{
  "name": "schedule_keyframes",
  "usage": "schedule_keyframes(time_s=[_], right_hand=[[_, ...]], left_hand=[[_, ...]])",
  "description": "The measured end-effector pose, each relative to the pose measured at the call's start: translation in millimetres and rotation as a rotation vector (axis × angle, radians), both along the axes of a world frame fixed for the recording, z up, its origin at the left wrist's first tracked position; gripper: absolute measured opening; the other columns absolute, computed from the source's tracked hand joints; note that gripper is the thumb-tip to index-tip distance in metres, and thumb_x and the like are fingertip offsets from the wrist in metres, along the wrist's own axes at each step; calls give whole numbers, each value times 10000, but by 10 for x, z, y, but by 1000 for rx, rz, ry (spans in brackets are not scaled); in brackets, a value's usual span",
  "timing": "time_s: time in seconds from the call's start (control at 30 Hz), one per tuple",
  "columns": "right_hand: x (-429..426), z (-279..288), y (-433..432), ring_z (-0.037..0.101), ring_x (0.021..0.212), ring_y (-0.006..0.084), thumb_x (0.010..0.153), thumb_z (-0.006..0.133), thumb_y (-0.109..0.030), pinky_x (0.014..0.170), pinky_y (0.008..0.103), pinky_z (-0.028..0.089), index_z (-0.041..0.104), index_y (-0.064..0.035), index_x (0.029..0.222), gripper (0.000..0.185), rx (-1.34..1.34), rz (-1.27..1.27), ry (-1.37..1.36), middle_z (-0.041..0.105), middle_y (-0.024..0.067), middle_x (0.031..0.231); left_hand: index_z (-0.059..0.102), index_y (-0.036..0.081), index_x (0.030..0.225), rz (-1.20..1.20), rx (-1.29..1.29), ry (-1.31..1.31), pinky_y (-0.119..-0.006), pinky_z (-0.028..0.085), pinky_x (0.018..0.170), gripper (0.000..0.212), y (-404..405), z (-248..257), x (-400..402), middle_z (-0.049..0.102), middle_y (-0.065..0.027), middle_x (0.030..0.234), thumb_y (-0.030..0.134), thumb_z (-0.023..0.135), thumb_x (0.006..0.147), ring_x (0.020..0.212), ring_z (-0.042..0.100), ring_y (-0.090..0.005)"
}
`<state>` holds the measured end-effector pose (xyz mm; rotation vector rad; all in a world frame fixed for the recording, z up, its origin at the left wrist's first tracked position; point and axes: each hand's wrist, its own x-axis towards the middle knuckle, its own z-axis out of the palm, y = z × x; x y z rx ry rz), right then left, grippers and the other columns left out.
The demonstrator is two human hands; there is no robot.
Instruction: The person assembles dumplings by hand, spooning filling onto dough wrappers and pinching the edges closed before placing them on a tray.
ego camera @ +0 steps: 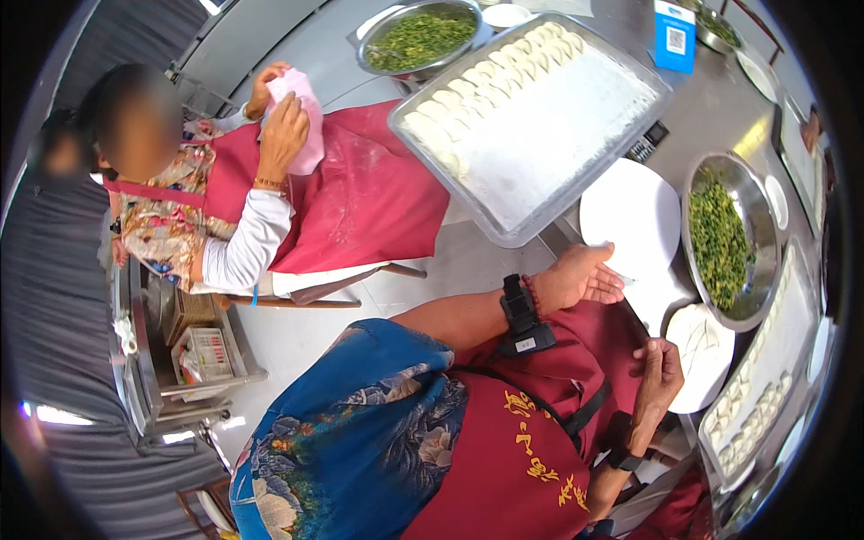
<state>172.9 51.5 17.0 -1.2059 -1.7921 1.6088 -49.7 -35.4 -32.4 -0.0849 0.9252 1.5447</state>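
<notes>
My left hand (586, 277) is held palm up at the table's edge, fingers extended and thumb apart, beside a round white plate (631, 206). A small greyish sliver shows at its fingertips; I cannot tell what it is. My right hand (658, 374) is lower in the view, thumb up and fingers curled, beside a white plate (698, 398) carrying pale, round dough wrappers (698, 337). Whether it holds anything is hidden. Beyond the plates, a steel bowl (766, 297) holds chopped green-and-yellow filling (717, 243).
A large tray (540, 185) with rows of dumplings (499, 74) overhangs the table edge. Another dumpling tray (756, 398) lies right. Behind are a filling bowl (422, 37) and a blue code stand (673, 40). A seated co-worker in a red apron (364, 189) handles a pink cloth (307, 128).
</notes>
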Motion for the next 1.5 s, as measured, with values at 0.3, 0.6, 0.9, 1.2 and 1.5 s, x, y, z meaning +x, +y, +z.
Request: schedule_keyframes(time_s=[0.3,0.6,0.9,1.2,1.5], right_hand=[[-41,-33,-2,534,580,79,965,624,-232,544,217,446,648,-23,942,212,-32,85,22,639,27,742],[-167,69,38,584,604,122,1001,534,-225,564,251,496,627,36,1047,281,-309,153,98,650,75,787],[-254,-29,49,619,578,126,1013,509,-351,484,234,514,603,12,976,377,-524,231,95,677,95,783],[-64,162,-66,624,534,109,956,592,-431,448,210,503,618,6,1020,442,-589,341,96,684,83,757],[597,555,-38,619,554,133,983,539,-383,494,238,500,664,33,1010,435,-527,223,180,680,89,760]], left_hand=[[577,-87,971,71,-42,156,-285,548,584,452,-176,239,92,660,-191,833,364,565,949,678,667,-232],[618,-100,936,-55,-96,277,-268,520,514,429,-653,316,52,684,-203,785,320,544,975,581,647,-205],[623,-75,964,-213,-200,317,-225,471,442,343,-1018,592,9,674,-150,718,263,570,966,526,630,-166],[609,-109,1011,-312,-203,380,-260,485,428,315,-1250,740,45,679,-178,717,196,567,941,496,627,-201],[656,-70,963,-671,-80,471,-279,537,528,324,-740,995,210,694,-176,788,245,582,961,600,664,-209]])
